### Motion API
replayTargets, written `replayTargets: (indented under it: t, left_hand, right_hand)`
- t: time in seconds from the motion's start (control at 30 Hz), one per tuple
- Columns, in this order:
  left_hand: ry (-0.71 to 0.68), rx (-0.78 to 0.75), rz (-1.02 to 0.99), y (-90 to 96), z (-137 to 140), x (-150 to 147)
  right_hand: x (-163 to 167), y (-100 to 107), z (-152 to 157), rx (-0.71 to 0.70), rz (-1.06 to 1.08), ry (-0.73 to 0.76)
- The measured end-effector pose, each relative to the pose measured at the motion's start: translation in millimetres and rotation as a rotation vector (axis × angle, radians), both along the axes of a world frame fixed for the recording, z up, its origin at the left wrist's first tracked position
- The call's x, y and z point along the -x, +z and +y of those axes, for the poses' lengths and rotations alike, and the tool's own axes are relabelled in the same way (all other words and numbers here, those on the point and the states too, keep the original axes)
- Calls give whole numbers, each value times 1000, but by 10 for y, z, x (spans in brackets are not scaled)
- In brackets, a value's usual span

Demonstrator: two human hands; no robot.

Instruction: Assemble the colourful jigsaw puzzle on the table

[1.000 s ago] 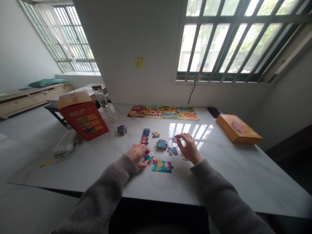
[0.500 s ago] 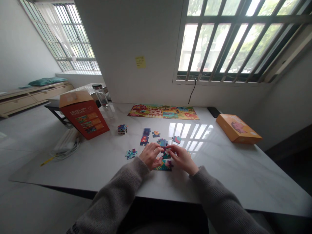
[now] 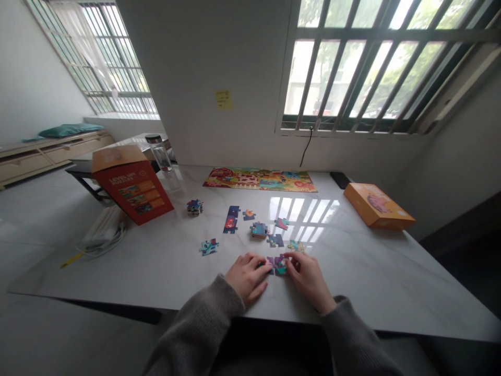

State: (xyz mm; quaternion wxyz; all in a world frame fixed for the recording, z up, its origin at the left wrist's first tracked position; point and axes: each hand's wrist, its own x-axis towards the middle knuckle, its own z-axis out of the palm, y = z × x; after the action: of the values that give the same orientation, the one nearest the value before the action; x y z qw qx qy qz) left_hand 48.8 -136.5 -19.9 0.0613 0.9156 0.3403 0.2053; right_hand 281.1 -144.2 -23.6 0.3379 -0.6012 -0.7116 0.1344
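Note:
My left hand (image 3: 246, 279) lies over a joined puzzle section, its fingers flat and thumb apart; most of the section is hidden, with a purple edge (image 3: 270, 263) showing. From the right, my right hand (image 3: 309, 277) pinches a purple and teal puzzle piece (image 3: 281, 265) close beside that edge. Whether the two interlock I cannot tell. Just beyond sit a stack of blue pieces (image 3: 259, 230), a dark blue piece (image 3: 275, 240) and a yellowish piece (image 3: 296, 245). Farther off are a pink and teal piece (image 3: 281, 223) and an orange-patterned piece (image 3: 249, 214).
Two joined dark pieces (image 3: 231, 220), a teal piece (image 3: 209, 247) and another stack (image 3: 194, 207) lie leftward. An assembled puzzle (image 3: 260, 179) lies at the back. A red box (image 3: 136, 190), glass bottle (image 3: 160, 154), power strip (image 3: 102, 227), orange box (image 3: 378, 206) and dark phone (image 3: 339, 180) stand around.
Both hands have moved down toward the near table edge and away from the stack, uncovering it and the dark blue piece. My right hand now has a piece against the near section.

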Motion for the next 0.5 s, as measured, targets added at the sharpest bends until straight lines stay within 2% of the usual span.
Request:
replayTargets:
  t: [0.13, 0.3, 0.5]
  left_hand:
    - [43, -34, 12, -36, -49, -30]
    - [32, -56, 25, -35, -56, -34]
    - [47, -34, 12, -35, -67, -31]
  right_hand:
    - [87, 26, -39, -72, -166, -51]
    - [126, 20, -40, -125, -259, -71]
    - [84, -1, -198, -167, -214, 108]
